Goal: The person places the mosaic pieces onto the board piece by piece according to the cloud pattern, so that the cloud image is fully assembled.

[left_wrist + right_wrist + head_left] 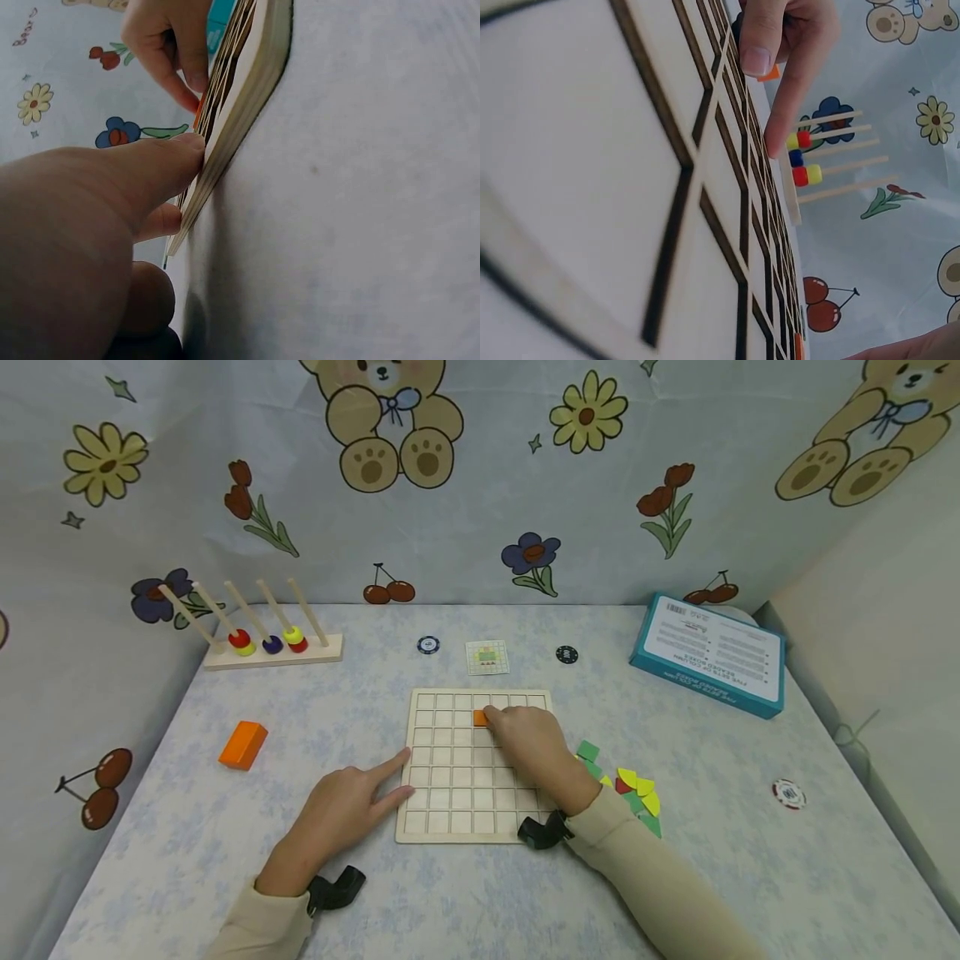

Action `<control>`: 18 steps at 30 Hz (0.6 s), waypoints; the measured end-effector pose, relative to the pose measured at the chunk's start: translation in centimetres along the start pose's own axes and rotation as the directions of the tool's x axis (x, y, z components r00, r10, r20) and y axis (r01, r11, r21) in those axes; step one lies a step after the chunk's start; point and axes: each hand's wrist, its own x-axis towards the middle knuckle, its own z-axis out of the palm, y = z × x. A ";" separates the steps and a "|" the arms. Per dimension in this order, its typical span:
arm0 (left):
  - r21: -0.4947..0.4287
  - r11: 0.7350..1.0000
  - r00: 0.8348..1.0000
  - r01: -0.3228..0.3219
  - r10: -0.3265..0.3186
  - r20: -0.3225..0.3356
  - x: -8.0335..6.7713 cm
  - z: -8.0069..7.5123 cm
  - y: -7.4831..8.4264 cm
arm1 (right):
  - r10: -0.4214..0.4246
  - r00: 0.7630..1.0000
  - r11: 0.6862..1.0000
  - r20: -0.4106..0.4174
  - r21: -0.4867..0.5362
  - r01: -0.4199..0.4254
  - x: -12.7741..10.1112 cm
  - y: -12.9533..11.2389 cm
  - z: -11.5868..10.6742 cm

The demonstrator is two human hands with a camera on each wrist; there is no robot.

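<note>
Step in hand, as judged: seating an orange tile (480,718) into a cell of the wooden grid board (450,810). The tile sits in the board's second row from the far edge, near the middle. The right hand (528,747) lies over the board, its fingertips (774,142) pinching the tile's edge. The left hand (341,814) rests on the tabletop (675,877), fingers extended, index tip (187,150) pressing the board's left edge to steady it. Next move likely calls for pressing the tile flat, then fetching from the loose coloured pieces (630,785) right of the board.
</note>
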 end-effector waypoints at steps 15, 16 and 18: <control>-0.018 1.000 1.000 0.016 -0.016 0.020 0.0 0.0 -0.1 | 0.036 0.999 0.993 0.041 0.111 -0.041 -0.3 0.3 -0.4; -0.024 1.000 1.000 0.019 -0.019 0.022 0.0 0.0 -0.2 | 0.041 0.998 0.992 0.043 0.114 -0.045 -0.3 0.3 -0.4; -0.038 0.999 0.999 0.028 -0.027 0.032 0.1 0.0 -0.1 | 0.055 0.998 0.991 0.044 0.119 -0.060 -0.4 0.4 -0.6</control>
